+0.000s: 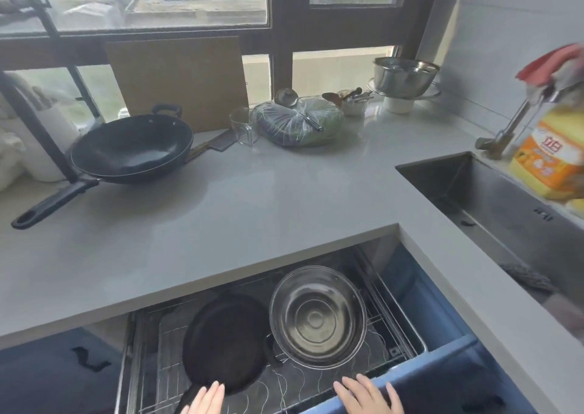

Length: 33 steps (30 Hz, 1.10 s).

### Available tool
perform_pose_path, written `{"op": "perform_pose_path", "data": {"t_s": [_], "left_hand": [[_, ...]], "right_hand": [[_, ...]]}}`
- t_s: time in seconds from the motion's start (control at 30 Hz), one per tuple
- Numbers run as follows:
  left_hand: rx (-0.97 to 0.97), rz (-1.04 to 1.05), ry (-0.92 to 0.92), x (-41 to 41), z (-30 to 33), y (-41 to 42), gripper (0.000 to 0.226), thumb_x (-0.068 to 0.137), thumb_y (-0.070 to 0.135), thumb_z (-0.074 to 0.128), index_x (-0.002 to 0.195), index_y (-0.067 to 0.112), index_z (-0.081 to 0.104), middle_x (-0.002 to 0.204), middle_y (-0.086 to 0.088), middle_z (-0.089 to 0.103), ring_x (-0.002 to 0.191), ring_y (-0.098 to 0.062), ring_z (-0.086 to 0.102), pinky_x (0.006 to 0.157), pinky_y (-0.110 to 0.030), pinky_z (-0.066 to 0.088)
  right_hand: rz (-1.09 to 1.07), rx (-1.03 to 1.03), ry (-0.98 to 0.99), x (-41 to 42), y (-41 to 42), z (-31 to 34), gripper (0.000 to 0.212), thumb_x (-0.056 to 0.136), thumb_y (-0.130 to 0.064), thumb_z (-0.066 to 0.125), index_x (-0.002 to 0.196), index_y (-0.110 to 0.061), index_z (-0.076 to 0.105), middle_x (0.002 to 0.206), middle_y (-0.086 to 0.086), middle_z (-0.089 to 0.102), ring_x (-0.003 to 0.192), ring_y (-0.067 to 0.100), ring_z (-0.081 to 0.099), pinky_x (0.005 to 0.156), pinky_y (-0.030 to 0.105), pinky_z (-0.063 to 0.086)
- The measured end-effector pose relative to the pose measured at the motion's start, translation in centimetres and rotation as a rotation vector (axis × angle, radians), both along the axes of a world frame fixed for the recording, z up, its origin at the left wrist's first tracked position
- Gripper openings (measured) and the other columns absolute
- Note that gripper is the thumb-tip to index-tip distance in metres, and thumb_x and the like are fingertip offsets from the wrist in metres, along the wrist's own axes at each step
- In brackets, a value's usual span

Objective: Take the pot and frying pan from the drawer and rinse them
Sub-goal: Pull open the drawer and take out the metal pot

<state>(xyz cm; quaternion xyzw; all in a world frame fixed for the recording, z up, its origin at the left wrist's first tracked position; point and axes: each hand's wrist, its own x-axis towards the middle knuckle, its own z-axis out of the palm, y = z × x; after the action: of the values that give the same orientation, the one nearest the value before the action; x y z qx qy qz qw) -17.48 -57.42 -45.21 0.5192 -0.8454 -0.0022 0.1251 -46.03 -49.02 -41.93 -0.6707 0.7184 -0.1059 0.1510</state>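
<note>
Frying pan [226,341] sits left in open drawer [420,379], likely heavy, stiff; grab its handle. Steel pot [317,315] beside it, lighter, slick. Left hand [205,399], right hand [369,396]: fingers spread, empty

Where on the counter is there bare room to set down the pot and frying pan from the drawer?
The widest bare stretch of countertop lies between the wok on the left and the sink on the right. The back by the window is crowded: glass jug, bagged vegetables, steel bowl.
</note>
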Motion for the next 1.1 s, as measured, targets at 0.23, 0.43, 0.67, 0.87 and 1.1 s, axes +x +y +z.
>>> {"op": "perform_pose_path", "data": {"t_s": [0.23,0.43,0.67,0.87,1.1], "left_hand": [[0.553,0.113,0.019,-2.1,0.9,-4.1,0.080,0.095,0.065,0.009,0.109,0.012,0.067,0.114,-0.004,0.070,0.100,-0.025,0.068,0.062,-0.045,0.058],[0.514,0.234,0.131,-5.8,1.3,-5.9,0.094,0.080,0.079,0.003,0.149,0.020,0.029,0.156,0.005,0.027,0.145,-0.016,0.019,0.116,-0.032,0.020],[0.527,0.289,0.138,-7.6,1.3,-6.3,0.061,0.099,0.050,0.028,0.149,0.015,0.027,0.156,0.001,0.028,0.145,-0.018,0.018,0.118,-0.033,0.017],[0.534,0.323,0.156,-10.3,-0.2,-7.6,0.061,0.099,0.048,0.031,0.148,0.012,0.029,0.154,-0.004,0.031,0.144,-0.022,0.021,0.118,-0.036,0.020],[0.581,0.393,0.153,-12.0,-3.8,-7.8,0.060,0.099,0.046,0.032,0.147,0.010,0.029,0.152,-0.006,0.032,0.142,-0.026,0.023,0.115,-0.041,0.024]], "right_hand": [[-0.118,0.187,0.077,-3.5,-3.5,1.5,0.059,0.074,-0.077,0.031,0.119,-0.042,0.047,0.115,-0.024,0.056,0.105,-0.002,0.043,0.075,0.045,0.055],[-0.159,0.081,0.014,-6.5,-7.7,1.8,0.092,0.073,-0.080,-0.008,0.149,-0.035,0.015,0.154,-0.016,0.021,0.142,0.004,0.017,0.117,0.041,0.019],[-0.173,0.093,0.018,-9.5,-11.8,1.4,0.075,0.088,-0.068,0.017,0.149,-0.024,0.021,0.153,-0.002,0.028,0.141,0.016,0.025,0.113,0.040,0.028],[-0.143,0.098,0.021,-11.7,-14.5,-1.1,0.068,0.092,-0.062,0.024,0.149,-0.024,0.022,0.153,-0.001,0.030,0.140,0.019,0.026,0.110,0.044,0.031],[-0.120,0.148,0.016,-13.0,-16.7,-5.4,0.064,0.094,-0.057,0.029,0.147,-0.019,0.027,0.149,0.005,0.034,0.134,0.028,0.034,0.102,0.047,0.035]]}}
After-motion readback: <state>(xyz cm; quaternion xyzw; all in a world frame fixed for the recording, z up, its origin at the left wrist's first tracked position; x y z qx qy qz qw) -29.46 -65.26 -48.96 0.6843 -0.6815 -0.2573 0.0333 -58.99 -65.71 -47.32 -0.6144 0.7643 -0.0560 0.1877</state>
